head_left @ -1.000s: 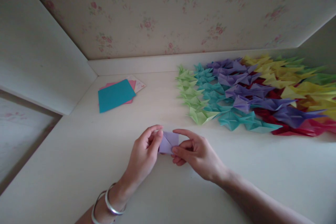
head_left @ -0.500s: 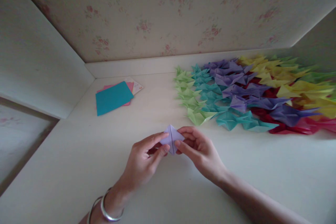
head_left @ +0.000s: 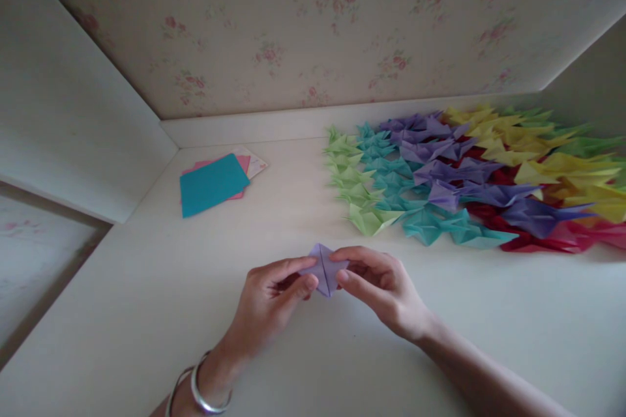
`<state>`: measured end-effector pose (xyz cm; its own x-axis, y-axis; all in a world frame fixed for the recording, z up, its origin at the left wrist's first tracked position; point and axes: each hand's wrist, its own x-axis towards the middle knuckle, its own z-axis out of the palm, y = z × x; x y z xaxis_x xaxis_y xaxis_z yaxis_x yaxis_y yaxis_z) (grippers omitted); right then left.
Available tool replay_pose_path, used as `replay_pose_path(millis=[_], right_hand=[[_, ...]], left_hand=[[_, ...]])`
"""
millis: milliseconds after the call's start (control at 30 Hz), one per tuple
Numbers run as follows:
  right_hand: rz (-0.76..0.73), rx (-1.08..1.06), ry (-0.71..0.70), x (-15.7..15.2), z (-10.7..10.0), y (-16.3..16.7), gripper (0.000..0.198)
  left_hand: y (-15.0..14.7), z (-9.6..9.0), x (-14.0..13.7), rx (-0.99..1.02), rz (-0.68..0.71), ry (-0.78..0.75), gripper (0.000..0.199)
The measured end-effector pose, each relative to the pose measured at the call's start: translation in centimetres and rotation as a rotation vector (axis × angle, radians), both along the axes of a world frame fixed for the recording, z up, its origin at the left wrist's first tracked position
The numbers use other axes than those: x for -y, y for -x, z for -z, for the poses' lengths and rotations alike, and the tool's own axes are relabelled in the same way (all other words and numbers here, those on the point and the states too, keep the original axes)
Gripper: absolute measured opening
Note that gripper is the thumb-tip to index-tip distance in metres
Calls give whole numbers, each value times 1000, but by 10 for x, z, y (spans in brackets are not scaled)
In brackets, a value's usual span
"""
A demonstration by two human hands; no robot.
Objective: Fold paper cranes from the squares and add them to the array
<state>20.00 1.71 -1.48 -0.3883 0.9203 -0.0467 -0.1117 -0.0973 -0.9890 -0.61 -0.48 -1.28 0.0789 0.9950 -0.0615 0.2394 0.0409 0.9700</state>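
- A small folded purple paper [head_left: 324,268] is pinched from both sides, just below the middle of the frame, held just above the pale desk [head_left: 147,287].
- The left hand [head_left: 271,303] has its fingers closed on the paper's left flap; the right hand [head_left: 379,287] has its fingers closed on the right flap, with a centre crease showing between them.
- If the two flaps are pressed unevenly, the crease could be set off-centre, and the point at the top may no longer meet cleanly.
- If the paper is pulled apart too hard along the crease, a tear at the thin tip is likely, since the sheet looks light.
- A slip is possible because only the fingertips hold the sheet; the paper could then spring open and drop onto the desk.
- The rows of folded paper shapes [head_left: 464,189] at the right of the frame lie near the right forearm; a wide elbow movement could knock them out of line.
- The stack of flat sheets [head_left: 215,182], teal on top, lies well apart at the upper left, so it is judged to be at little risk.
- Two silver bangles [head_left: 198,394] are worn on the left wrist, and could scrape the desk.
- No brand, label or readable writing is visible; only a faded flower pattern is seen on the wall [head_left: 313,32].
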Motion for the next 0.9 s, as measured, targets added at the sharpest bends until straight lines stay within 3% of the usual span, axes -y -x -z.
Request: replay_pose_path(millis=[267, 567, 900], right_hand=[[-105, -116, 12, -3, 3, 2, 25], [-113, -74, 87, -5, 8, 3, 31], [24, 133, -224, -6, -4, 7, 15]], left_hand=[[0, 0, -1, 4, -78, -19, 27], [-1, -4, 1, -48, -118, -135, 22], [-3, -1, 3, -229, -141, -249, 16]])
